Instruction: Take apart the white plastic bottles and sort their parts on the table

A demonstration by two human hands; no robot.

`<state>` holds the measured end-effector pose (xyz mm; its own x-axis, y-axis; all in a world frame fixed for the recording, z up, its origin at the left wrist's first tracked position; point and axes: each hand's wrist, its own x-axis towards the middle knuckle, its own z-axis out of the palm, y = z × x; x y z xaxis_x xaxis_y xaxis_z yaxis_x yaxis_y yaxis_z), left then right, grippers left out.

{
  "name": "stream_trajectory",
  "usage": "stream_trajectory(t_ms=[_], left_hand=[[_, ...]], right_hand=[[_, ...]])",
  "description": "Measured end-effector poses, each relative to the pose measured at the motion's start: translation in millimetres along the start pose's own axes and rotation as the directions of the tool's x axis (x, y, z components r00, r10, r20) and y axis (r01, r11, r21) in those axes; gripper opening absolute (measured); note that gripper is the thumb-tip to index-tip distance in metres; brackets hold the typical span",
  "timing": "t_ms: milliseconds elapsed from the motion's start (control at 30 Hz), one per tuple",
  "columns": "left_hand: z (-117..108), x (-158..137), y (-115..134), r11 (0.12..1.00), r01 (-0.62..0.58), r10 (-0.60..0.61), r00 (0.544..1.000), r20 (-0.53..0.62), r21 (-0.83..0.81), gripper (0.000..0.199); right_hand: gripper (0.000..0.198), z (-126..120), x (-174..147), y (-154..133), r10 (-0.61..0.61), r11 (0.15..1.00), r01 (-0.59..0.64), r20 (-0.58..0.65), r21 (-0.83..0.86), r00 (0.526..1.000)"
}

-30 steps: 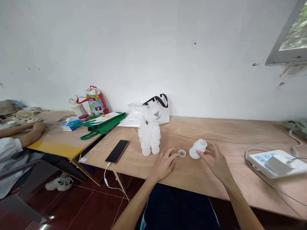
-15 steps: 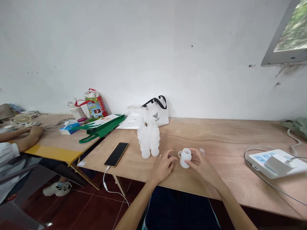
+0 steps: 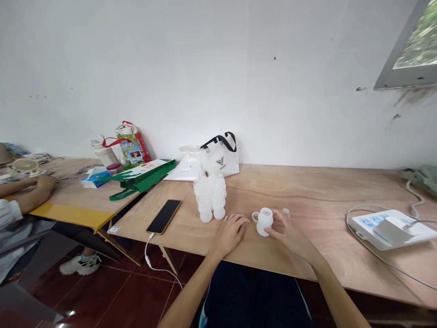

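Observation:
A small translucent white plastic bottle (image 3: 264,226) stands upright on the wooden table, its wide mouth uncovered. My right hand (image 3: 290,233) grips it from the right, thumb in front and fingers round the far side. Against the bottle's left side is a white ring-shaped piece (image 3: 255,217). Left of that ring, my left hand (image 3: 232,233) lies palm down on the table, fingers stretched out, with nothing visible in it. Behind my right fingers sits a small clear piece (image 3: 286,212), partly hidden. A stacked cluster of white rounded bottles (image 3: 210,197) stands beyond my left hand.
At the left lies a phone (image 3: 164,216) with a white cable over the edge. Along the wall are a white bag (image 3: 221,161), a plastic packet (image 3: 187,168) and a green bag (image 3: 145,177). A power strip (image 3: 389,228) with cables is right. Another person's arm (image 3: 34,196) rests left.
My left hand's fingers have straightened and come down flat on the table. My right hand stays at the bottle. The whole view has shifted slightly.

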<state>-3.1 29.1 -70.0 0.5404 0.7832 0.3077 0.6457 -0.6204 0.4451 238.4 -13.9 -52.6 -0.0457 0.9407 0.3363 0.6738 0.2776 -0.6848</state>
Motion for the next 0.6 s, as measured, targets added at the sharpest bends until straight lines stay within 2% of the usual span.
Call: stream_trajectory(t_ms=[100,167,267,367,500,600], left_hand=[[-0.2,0.0,0.1,1.0,-0.006,0.006,1.0,-0.001,-0.002,0.028],[0.2,-0.2,-0.4,1.0,-0.005,0.005,1.0,-0.004,0.001,0.029],[0.6,-0.5,-0.8,1.0,-0.002,0.002,1.0,-0.003,0.01,0.03],[1.1,-0.5,-0.4,1.0,-0.005,0.005,1.0,0.001,0.026,0.03],[2.6,-0.7,0.7,0.999,-0.003,0.002,1.0,-0.031,-0.044,0.029],[3.3,-1.1,0.9,0.99,0.015,-0.022,0.998,-0.052,-0.142,0.03]], right_hand=[[0.047,-9.8,2.7,2.9,0.046,0.988,-0.056,0.074,0.147,0.996],[0.053,-15.9,4.7,5.8,0.093,0.989,-0.092,-0.003,0.12,0.996],[0.058,-19.4,7.2,13.1,0.106,0.994,-0.112,-0.195,-0.018,0.975],[0.06,-14.1,8.2,23.7,0.007,0.978,-0.076,-0.336,-0.193,0.942],[0.056,-0.5,10.7,33.5,-0.151,0.929,0.023,-0.319,-0.37,0.936],[0.05,7.1,20.7,32.1,-0.154,0.907,0.015,-0.297,-0.422,0.943]])
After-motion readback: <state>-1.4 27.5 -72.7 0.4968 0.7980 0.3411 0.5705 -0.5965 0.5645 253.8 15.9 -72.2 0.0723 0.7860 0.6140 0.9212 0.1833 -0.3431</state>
